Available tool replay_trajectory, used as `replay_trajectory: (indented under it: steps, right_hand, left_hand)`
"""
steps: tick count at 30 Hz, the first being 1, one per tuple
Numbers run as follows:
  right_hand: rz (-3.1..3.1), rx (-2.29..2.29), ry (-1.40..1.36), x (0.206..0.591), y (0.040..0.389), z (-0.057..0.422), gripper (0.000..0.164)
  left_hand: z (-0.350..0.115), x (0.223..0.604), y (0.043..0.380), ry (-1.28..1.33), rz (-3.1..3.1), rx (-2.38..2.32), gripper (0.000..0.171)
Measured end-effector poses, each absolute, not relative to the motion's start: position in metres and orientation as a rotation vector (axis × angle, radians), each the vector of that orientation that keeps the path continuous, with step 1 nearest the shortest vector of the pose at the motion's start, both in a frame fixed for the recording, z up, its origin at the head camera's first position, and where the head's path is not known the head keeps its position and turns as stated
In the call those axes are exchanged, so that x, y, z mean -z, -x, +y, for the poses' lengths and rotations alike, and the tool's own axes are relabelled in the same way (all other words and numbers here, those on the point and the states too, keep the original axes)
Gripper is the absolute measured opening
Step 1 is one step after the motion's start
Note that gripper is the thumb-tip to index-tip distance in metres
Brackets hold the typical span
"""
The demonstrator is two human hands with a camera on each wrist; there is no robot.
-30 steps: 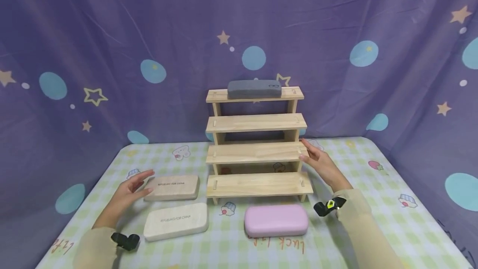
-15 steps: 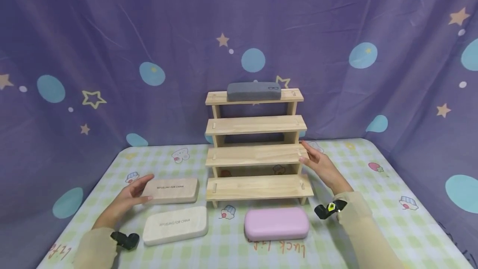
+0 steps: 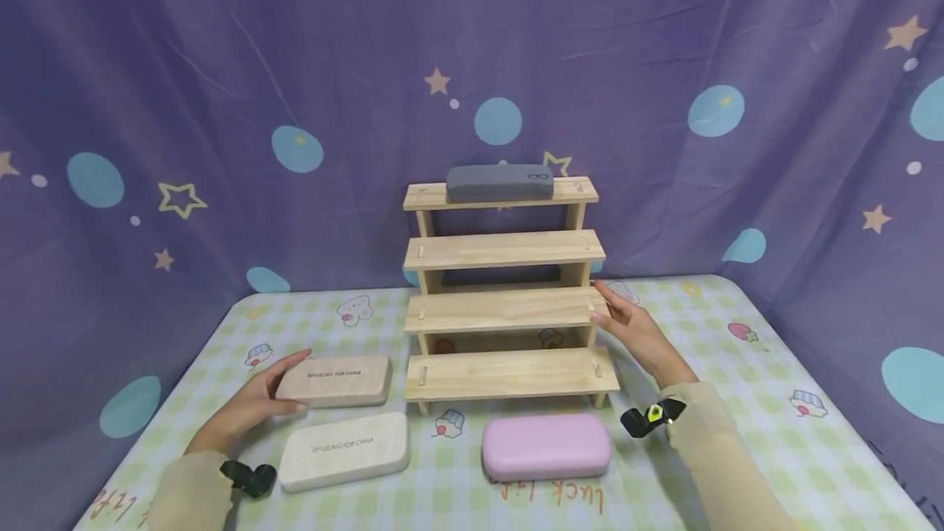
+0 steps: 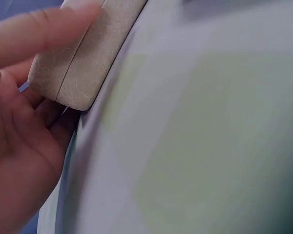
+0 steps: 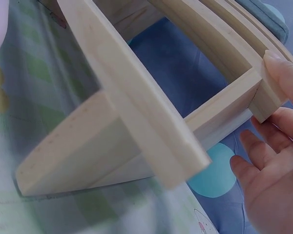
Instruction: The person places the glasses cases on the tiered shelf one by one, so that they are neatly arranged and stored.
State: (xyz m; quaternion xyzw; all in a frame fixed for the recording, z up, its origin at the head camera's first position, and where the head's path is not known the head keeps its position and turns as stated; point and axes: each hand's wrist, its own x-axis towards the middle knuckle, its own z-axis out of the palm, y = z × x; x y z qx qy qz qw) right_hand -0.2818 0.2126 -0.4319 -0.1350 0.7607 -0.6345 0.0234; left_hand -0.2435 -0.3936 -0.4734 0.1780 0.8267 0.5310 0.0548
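Note:
A beige glasses case (image 3: 335, 390) printed "REFUELING FOR CHINA" lies flat left of a stepped wooden rack (image 3: 505, 311). My left hand (image 3: 254, 398) grips its left end, thumb along the near side and fingers around the far side. Close up in the left wrist view, the thumb lies against the seamed edge of the case (image 4: 85, 63). On the right, my right hand (image 3: 643, 337) holds the end of the rack's second step from the bottom. In the right wrist view, its thumb lies on the step's end, with fingers curled below.
A whitish glasses case (image 3: 345, 451) lies nearer, in front of the beige one. Before the rack is a pink glasses case (image 3: 546, 447). A grey-blue glasses case (image 3: 500, 184) rests on the top step. A purple curtain (image 3: 354, 64) hangs behind the checked tablecloth (image 3: 701, 465).
My left hand has moved in to the beige case and closed its thumb and fingers around the left end. The right hand has stayed on the rack. The head view has tilted slightly.

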Motion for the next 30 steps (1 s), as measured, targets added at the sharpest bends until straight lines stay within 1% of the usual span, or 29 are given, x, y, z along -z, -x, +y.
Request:
replay_trajectory:
  steps: [5,13,19,23,30]
  right_hand:
    - [2.360,1.969,0.423,0.432,0.283,0.213,0.068]
    - [2.351,1.991,0.439,0.434,0.284,0.213,0.068]
    - [2.337,2.011,0.436,0.438,0.282,0.211,0.068]
    - [2.333,2.026,0.428,0.438,0.280,0.212,0.068]
    - [2.306,2.054,0.430,0.438,0.282,0.209,0.067]
  left_hand:
    - [-0.392,0.473,0.242,-0.482,2.564,-1.569,0.090]
    - [-0.391,0.474,0.236,-0.370,2.687,-1.538,0.082]
    - [-0.389,0.471,0.229,-0.337,2.748,-1.506,0.078]
    - [-0.389,0.470,0.229,-0.313,2.772,-1.450,0.077]
    - [-0.395,0.461,0.225,-0.196,2.749,-1.442,0.078]
